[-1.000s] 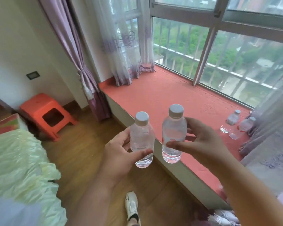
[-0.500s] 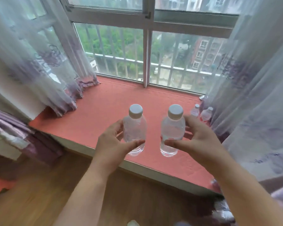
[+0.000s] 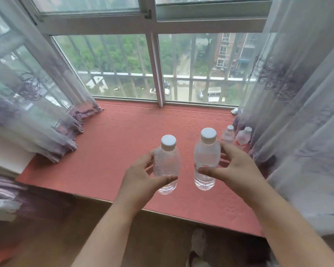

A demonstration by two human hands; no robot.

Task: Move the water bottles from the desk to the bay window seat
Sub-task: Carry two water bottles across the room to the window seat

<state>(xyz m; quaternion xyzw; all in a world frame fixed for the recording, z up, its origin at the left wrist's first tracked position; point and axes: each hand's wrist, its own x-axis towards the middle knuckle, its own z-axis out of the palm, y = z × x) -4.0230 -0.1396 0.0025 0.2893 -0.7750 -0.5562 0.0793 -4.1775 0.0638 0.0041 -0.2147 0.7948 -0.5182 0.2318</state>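
Coral-red textured cushion covers the bay window seat (image 3: 123,143), which fills the middle of the head view beneath a grey-framed window. Over it, the left hand (image 3: 141,177) grips a clear plastic water bottle with a white cap (image 3: 167,160), thumb curled across the near side low on the body and fingers wrapped round the far side. Just to its right, the right hand (image 3: 233,170) holds a second clear white-capped bottle (image 3: 206,157) the same way, thumb pressed across the front and fingers curled behind. Both bottles are upright, close together but apart; whether their bases touch the cushion cannot be told. Two more small clear bottles with white caps (image 3: 236,136) stand side by side on the seat near its right end, just beside the hem of the sheer white curtain with purple embroidery (image 3: 297,105). A matching sheer curtain (image 3: 33,105) is bunched on the seat's left end. Brown wooden floor (image 3: 162,237) shows below the seat's front edge.
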